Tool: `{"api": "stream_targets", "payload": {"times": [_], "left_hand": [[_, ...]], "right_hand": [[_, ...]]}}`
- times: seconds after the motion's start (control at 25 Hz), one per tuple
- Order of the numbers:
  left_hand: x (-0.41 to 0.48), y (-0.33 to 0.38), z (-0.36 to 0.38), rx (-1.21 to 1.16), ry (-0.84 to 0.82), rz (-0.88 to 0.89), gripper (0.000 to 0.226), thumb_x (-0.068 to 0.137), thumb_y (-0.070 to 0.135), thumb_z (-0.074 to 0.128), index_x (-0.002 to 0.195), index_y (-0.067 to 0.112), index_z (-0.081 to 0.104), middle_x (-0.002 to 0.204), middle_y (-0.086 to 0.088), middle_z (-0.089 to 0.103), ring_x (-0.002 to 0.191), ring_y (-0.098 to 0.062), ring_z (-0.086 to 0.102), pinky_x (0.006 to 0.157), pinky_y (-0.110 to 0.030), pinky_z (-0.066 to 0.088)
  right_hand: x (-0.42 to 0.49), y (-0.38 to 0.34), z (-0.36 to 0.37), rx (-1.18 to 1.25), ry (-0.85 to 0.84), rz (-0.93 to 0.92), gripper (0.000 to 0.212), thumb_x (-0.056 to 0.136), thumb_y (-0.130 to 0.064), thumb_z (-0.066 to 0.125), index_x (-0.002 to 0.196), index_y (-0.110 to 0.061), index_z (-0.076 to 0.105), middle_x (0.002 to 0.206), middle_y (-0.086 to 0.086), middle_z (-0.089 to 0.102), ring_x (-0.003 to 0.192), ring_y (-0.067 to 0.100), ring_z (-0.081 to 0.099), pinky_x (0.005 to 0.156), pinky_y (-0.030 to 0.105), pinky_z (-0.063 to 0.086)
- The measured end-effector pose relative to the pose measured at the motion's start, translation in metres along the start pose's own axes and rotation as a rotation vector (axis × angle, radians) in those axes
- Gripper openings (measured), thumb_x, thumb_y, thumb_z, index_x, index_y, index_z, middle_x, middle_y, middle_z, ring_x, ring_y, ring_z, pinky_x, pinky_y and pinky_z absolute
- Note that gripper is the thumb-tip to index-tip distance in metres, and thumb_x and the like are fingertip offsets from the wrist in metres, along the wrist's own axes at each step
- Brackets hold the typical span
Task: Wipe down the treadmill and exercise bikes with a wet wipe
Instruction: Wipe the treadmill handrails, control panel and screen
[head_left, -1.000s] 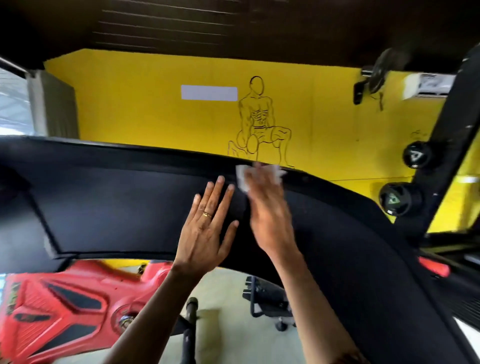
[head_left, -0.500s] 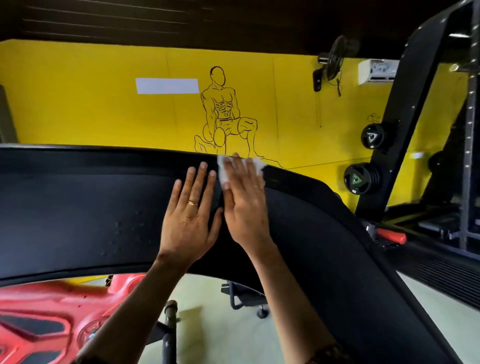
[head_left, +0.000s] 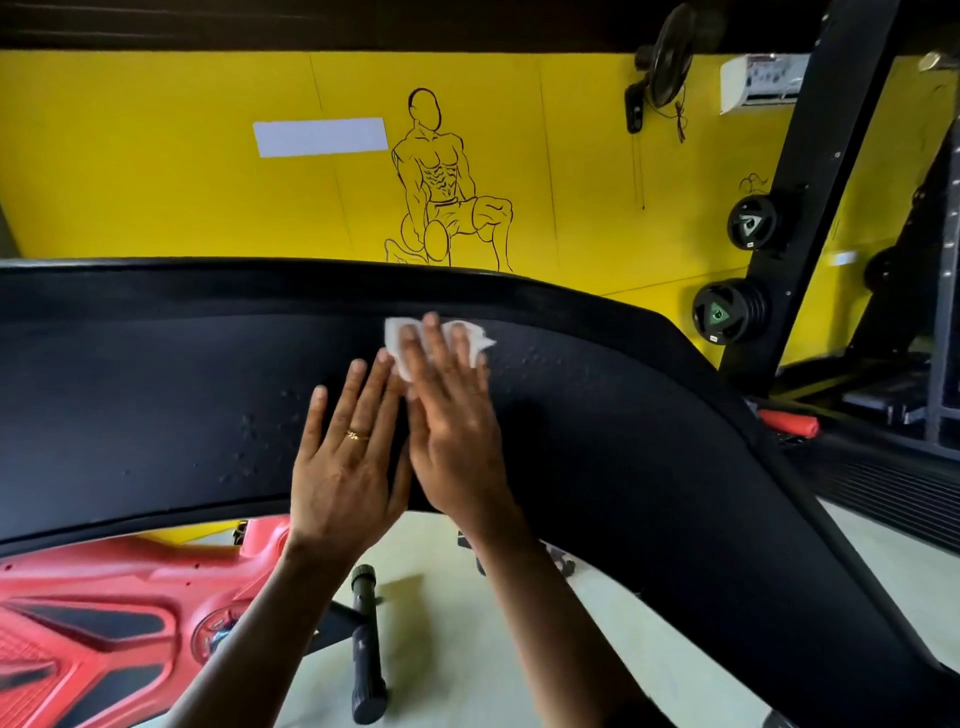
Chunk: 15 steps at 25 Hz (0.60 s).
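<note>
A wide black curved panel of the treadmill (head_left: 156, 405) fills the middle of the head view. My right hand (head_left: 457, 415) lies flat on it with straight fingers, pressing a white wet wipe (head_left: 397, 338) against the surface just below the panel's upper rim. The wipe sticks out past my fingertips. Beside it on the left, my left hand (head_left: 345, 462), a gold ring on one finger, rests flat on the panel with fingers spread. Small wet spots show on the panel to the left and right of my hands.
A red machine housing (head_left: 93, 613) sits below the panel at lower left, with a black bar (head_left: 366, 644) on the pale floor. A black rack upright (head_left: 810, 197) with weight plates (head_left: 727, 312) stands at right before the yellow wall (head_left: 156, 156).
My right hand has slid the wipe down from the panel's top rim onto its face. My left hand stays flat beside it. The camera view has shifted.
</note>
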<state>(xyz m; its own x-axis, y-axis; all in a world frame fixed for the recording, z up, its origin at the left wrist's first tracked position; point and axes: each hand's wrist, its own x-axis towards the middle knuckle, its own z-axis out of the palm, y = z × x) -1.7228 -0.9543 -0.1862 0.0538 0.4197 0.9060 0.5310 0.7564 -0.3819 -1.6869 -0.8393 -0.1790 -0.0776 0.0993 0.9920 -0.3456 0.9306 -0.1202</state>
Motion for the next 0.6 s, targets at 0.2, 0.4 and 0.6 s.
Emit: {"api": "stream_targets", "payload": {"times": [0.2, 0.4, 0.6], "left_hand": [[-0.039, -0.017, -0.015, -0.002, -0.038, -0.049, 0.055, 0.095, 0.03, 0.039, 0.144, 0.005, 0.035, 0.153, -0.01, 0.027, 0.143, -0.022, 0.021, 0.116, -0.043, 0.013], [-0.05, -0.011, -0.01, 0.002, -0.027, -0.081, 0.055, 0.096, 0.03, 0.035, 0.145, 0.006, 0.031, 0.158, -0.002, 0.011, 0.145, -0.021, 0.017, 0.117, -0.044, 0.01], [-0.055, -0.011, -0.007, 0.007, -0.035, -0.102, 0.055, 0.097, 0.031, 0.033, 0.147, 0.008, 0.027, 0.159, 0.0, 0.006, 0.146, -0.019, 0.013, 0.118, -0.041, 0.006]], "right_hand": [[-0.037, 0.083, -0.03, -0.108, 0.221, 0.37, 0.043, 0.097, -0.005, 0.039, 0.14, -0.001, 0.04, 0.149, 0.019, 0.034, 0.141, 0.033, 0.027, 0.112, 0.056, 0.023], [-0.035, 0.018, -0.001, -0.044, 0.119, 0.328, 0.046, 0.101, -0.019, 0.031, 0.144, -0.001, 0.033, 0.152, 0.018, 0.025, 0.144, 0.032, 0.019, 0.119, 0.045, 0.011], [-0.075, 0.034, -0.009, -0.183, -0.053, 0.004, 0.042, 0.1, -0.018, 0.038, 0.142, -0.011, 0.039, 0.151, 0.009, 0.033, 0.143, 0.023, 0.023, 0.115, 0.046, 0.024]]}}
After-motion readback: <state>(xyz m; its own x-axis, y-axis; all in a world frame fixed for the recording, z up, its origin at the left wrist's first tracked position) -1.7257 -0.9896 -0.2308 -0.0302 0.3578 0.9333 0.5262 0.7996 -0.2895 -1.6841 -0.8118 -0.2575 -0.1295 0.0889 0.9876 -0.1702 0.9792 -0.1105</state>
